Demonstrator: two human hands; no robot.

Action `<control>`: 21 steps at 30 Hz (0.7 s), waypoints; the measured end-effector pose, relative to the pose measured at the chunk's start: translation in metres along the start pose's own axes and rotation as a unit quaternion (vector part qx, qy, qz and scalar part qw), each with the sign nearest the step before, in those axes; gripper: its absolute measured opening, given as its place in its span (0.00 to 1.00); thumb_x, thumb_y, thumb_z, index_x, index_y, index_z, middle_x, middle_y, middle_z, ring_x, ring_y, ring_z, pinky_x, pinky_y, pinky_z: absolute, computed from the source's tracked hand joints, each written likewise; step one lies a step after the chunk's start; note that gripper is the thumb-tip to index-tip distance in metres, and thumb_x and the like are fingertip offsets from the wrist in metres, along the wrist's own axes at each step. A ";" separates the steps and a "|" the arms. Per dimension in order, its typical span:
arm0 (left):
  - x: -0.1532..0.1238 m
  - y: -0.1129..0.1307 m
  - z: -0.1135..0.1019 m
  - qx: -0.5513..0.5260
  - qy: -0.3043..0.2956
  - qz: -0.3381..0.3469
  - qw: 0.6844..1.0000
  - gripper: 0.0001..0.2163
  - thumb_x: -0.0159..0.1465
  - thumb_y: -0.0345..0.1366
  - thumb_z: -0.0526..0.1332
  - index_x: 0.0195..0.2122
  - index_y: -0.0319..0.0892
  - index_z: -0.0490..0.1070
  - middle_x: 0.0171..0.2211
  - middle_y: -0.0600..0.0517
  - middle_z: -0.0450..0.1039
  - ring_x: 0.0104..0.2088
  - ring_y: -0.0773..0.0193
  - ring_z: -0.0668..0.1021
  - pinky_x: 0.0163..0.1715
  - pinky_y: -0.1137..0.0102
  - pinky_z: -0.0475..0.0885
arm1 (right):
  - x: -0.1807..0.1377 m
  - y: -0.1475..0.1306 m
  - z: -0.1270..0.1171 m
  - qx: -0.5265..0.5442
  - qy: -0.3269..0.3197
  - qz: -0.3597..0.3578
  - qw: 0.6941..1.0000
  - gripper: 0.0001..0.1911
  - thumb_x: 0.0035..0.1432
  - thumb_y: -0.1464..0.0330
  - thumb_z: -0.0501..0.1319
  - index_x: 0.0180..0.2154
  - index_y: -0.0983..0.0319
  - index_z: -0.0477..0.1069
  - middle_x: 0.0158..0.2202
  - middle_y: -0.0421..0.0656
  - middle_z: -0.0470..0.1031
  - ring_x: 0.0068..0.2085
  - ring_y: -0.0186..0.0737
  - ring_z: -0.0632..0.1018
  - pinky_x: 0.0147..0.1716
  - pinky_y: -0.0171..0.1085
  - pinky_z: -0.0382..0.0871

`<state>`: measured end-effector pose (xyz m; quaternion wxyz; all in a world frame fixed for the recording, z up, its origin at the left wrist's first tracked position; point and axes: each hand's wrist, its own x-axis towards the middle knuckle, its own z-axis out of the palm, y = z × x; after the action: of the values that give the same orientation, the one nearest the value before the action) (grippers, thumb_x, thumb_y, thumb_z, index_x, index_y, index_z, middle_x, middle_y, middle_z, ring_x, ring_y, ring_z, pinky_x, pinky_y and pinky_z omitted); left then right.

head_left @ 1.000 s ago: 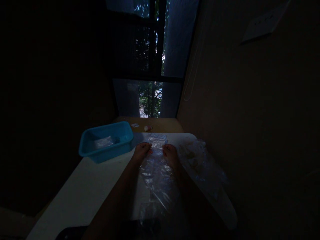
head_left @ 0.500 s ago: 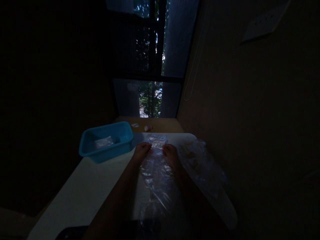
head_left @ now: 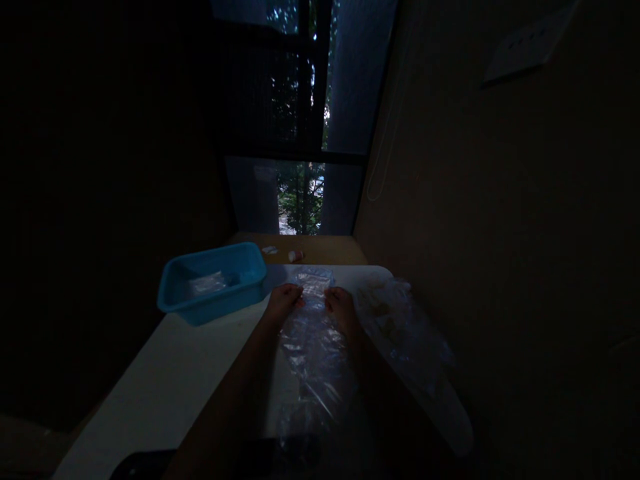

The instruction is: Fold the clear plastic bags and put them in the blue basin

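A clear plastic bag [head_left: 315,353] lies along the white table between my forearms, crinkled and shiny, its far end folded or doubled. My left hand [head_left: 285,300] pinches the left edge of that far end. On the opposite edge, my right hand [head_left: 341,303] is closed in a similar pinch. More crumpled clear plastic bags [head_left: 405,327] lie to the right of my right forearm, with some yellowish-brown bits showing in or under them. Dim light hides fine detail of the fingers.
A blue plastic basin [head_left: 215,313] stands at the table's left, holding a clear plastic packet [head_left: 207,283]. Beyond the white table [head_left: 200,360], a small pinkish roll or bottle [head_left: 295,256] and a white scrap [head_left: 269,250] lie on a wooden ledge [head_left: 335,250]. A dark object [head_left: 145,465] sits at the near edge.
Almost nothing differs. Both hands keep their pinch on the bag at the same place, and the view has shifted very slightly.
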<state>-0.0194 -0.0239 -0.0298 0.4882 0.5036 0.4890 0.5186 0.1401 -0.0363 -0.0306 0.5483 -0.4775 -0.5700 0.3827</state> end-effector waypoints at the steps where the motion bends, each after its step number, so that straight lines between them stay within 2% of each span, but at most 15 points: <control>1: 0.000 0.000 0.000 0.001 0.001 0.002 1.000 0.13 0.47 0.45 0.61 0.19 0.38 0.67 0.14 0.54 0.68 0.15 0.70 0.68 0.18 0.75 0.61 | 0.000 -0.001 0.000 0.000 0.001 0.001 1.000 0.16 0.47 0.60 0.53 0.14 0.61 0.58 0.11 0.34 0.57 0.15 0.27 0.59 0.17 0.31 0.51; 15: -0.005 0.009 0.004 -0.014 0.008 -0.005 1.000 0.13 0.45 0.45 0.61 0.18 0.39 0.66 0.14 0.55 0.67 0.16 0.69 0.69 0.17 0.74 0.62 | -0.001 -0.004 0.001 0.014 0.009 0.023 1.000 0.14 0.46 0.61 0.54 0.15 0.62 0.59 0.12 0.35 0.58 0.16 0.28 0.60 0.16 0.30 0.52; 21: -0.005 0.010 0.004 -0.014 0.011 -0.006 1.000 0.13 0.45 0.44 0.62 0.19 0.39 0.67 0.14 0.55 0.67 0.16 0.69 0.69 0.18 0.74 0.62 | -0.002 -0.006 0.001 0.025 0.001 0.025 0.999 0.17 0.45 0.58 0.54 0.15 0.62 0.58 0.11 0.34 0.56 0.15 0.26 0.58 0.15 0.30 0.50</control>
<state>-0.0151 -0.0289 -0.0199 0.4932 0.4878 0.4903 0.5277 0.1382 -0.0391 -0.0258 0.5509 -0.4784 -0.5475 0.4098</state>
